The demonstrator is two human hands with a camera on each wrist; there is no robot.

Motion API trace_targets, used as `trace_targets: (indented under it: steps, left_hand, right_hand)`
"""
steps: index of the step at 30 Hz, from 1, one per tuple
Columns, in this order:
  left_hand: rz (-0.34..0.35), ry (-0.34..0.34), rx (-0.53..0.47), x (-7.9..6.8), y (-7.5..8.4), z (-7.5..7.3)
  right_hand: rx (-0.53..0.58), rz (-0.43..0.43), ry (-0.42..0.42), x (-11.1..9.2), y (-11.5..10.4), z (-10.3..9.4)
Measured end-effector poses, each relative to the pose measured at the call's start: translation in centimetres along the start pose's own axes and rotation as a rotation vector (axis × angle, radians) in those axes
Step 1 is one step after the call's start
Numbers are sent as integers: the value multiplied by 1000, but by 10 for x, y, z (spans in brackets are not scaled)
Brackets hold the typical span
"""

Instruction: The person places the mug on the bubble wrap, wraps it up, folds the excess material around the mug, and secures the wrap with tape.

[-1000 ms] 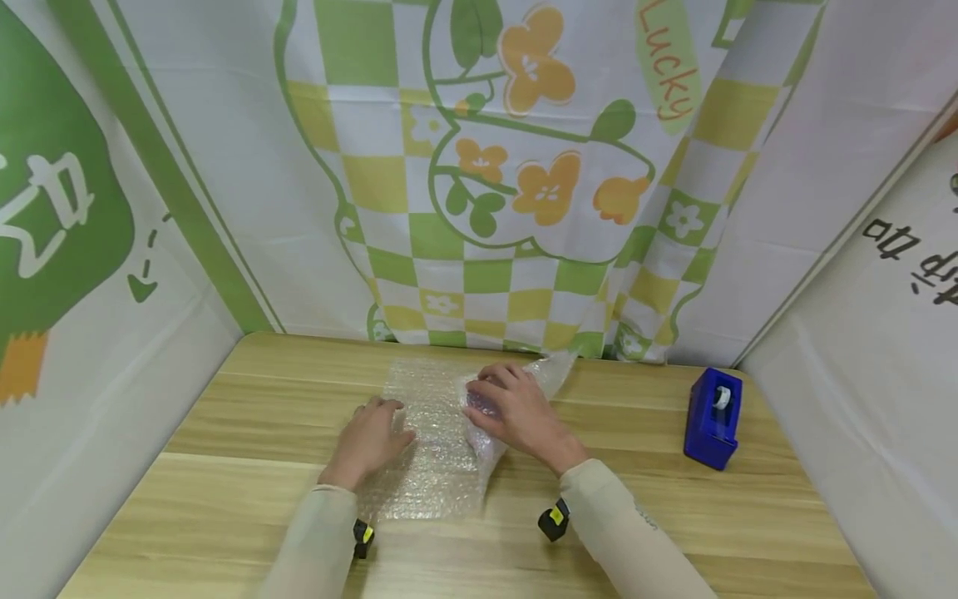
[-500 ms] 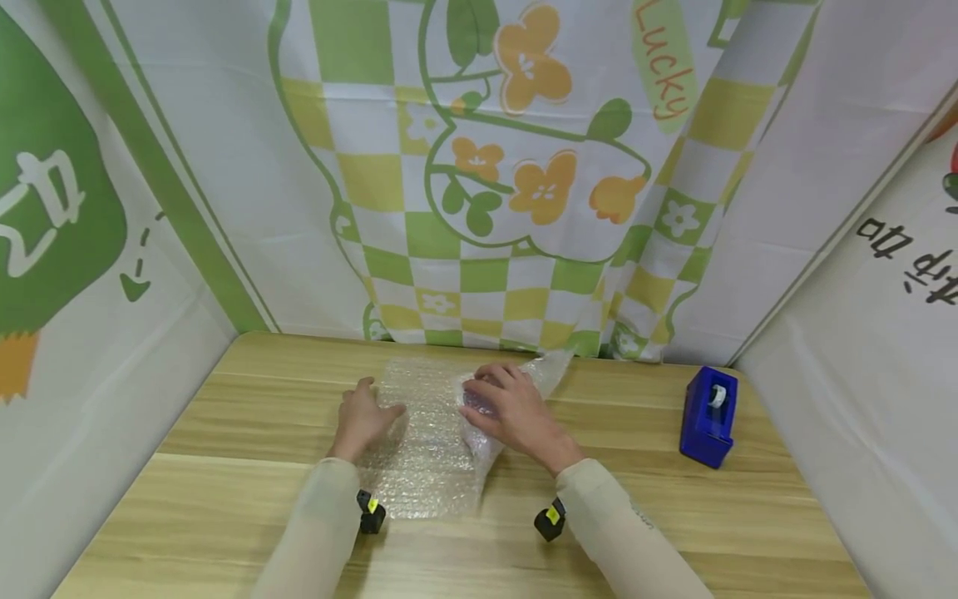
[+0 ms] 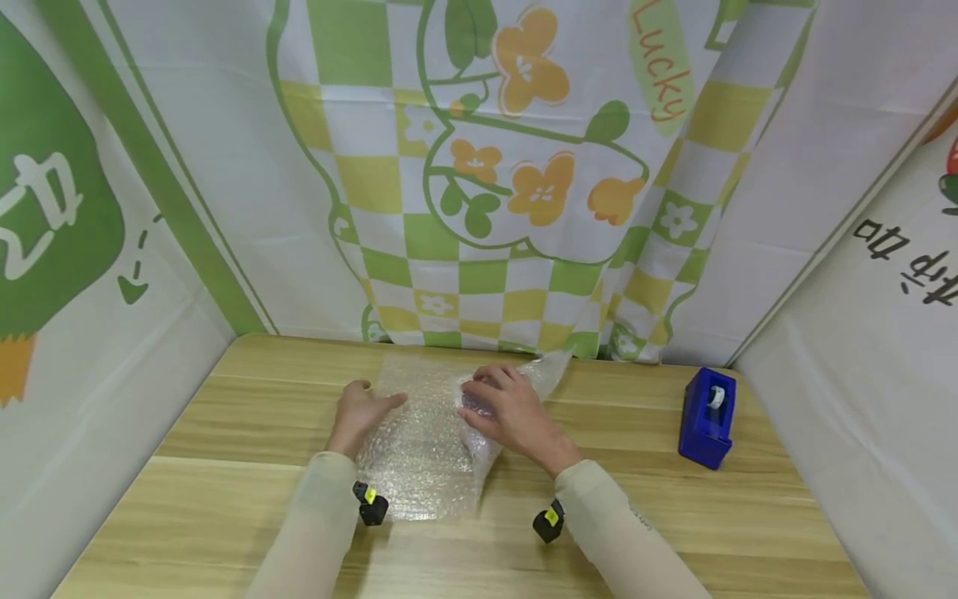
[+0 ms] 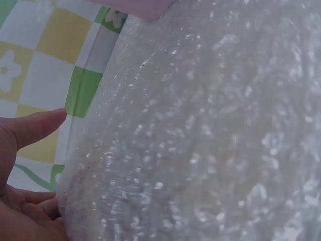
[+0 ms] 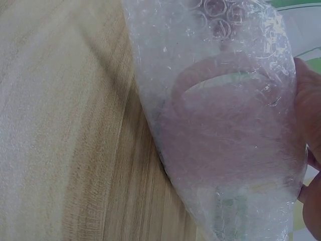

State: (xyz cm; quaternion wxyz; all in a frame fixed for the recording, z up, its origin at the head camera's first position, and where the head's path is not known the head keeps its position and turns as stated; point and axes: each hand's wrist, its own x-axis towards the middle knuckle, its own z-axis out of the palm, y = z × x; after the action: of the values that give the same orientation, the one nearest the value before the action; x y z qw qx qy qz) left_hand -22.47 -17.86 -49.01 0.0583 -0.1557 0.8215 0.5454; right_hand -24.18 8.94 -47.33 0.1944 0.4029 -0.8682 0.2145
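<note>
A sheet of bubble wrap (image 3: 427, 466) lies on the wooden table, its right part folded around a pinkish-purple mug (image 3: 477, 404). In the right wrist view the mug's handle and body (image 5: 225, 135) show through the plastic. My right hand (image 3: 516, 416) grips the wrapped mug from above, its fingers curled over it. My left hand (image 3: 357, 418) is at the sheet's left edge. The left wrist view shows its thumb (image 4: 40, 126) extended apart from the wrap (image 4: 190, 140), while the other fingers sit at the edge, their tips hidden behind it.
A blue tape dispenser (image 3: 707, 418) with a small roll stands at the table's right. Printed cloth (image 3: 479, 274) hangs behind the table's back edge, and a loose end of bubble wrap (image 3: 552, 372) sticks up near it. Cloth walls flank both sides.
My left hand has moved a little left to the sheet's edge, its fingers now partly out of sight behind the wrap. My right hand stays on the wrapped mug.
</note>
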Motion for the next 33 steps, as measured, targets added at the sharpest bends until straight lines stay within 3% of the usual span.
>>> trace_targets:
  steps: [8,22,33]
  left_hand:
    - [82,42,-9,2,5,4]
    - [139,104,-10,3,9,11]
    - [133,54,-33,0,11,10]
  right_hand:
    - [-16,-13,15,0,0,1]
    - [-88,15,-77,2,0,2]
    - [-56,60,-140,2,-2,0]
